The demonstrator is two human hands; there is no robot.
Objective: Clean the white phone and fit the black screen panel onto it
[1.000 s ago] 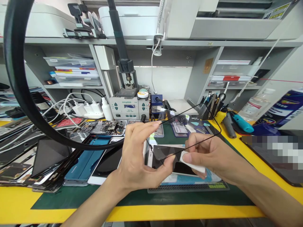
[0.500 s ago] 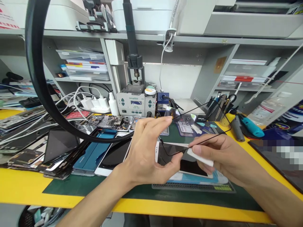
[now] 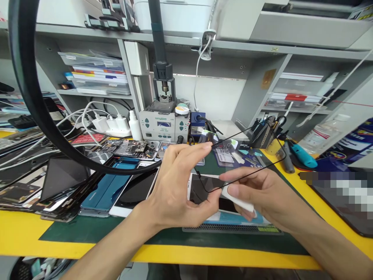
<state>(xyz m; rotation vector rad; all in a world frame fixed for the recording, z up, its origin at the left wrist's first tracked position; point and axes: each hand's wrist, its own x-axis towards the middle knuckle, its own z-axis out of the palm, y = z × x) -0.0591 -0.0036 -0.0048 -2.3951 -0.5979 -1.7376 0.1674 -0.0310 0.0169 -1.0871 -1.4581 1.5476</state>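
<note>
Left hand (image 3: 171, 190) has thumb and fingers set wide apart, gripping a clear rectangular panel with a thin black border (image 3: 240, 158) by its edges: fingertips at the far left corner, thumb at the near edge. Panel is up in the air between the hands, tilted, see-through. Right hand (image 3: 259, 192) is narrow, thumb and fingers pinching a small white folded pad (image 3: 238, 199) just by the panel's near edge; can't tell if pad touches panel. Below the hands: white-framed phone with a dark screen (image 3: 197, 194), partly hidden by both, lying on a flat light-blue piece with a dark perforated front strip (image 3: 230, 228). That sits on a dark green mat (image 3: 163, 241) over the yellow surface (image 3: 180, 254). Just left of the left hand: second white-framed phone, black screen (image 3: 136, 188), then a glossy blue phone shell (image 3: 107, 190), then a loose pile of dark phone parts (image 3: 65, 179). Beyond the left hand: grey box-shaped station with a small display (image 3: 163, 125). Thick black ring (image 3: 25, 93) arcs up on the left hand's side. Beyond and right of the right hand: teal-handled tool (image 3: 303, 155), clear plastic bottle with a red-marked label (image 3: 323, 134).
</note>
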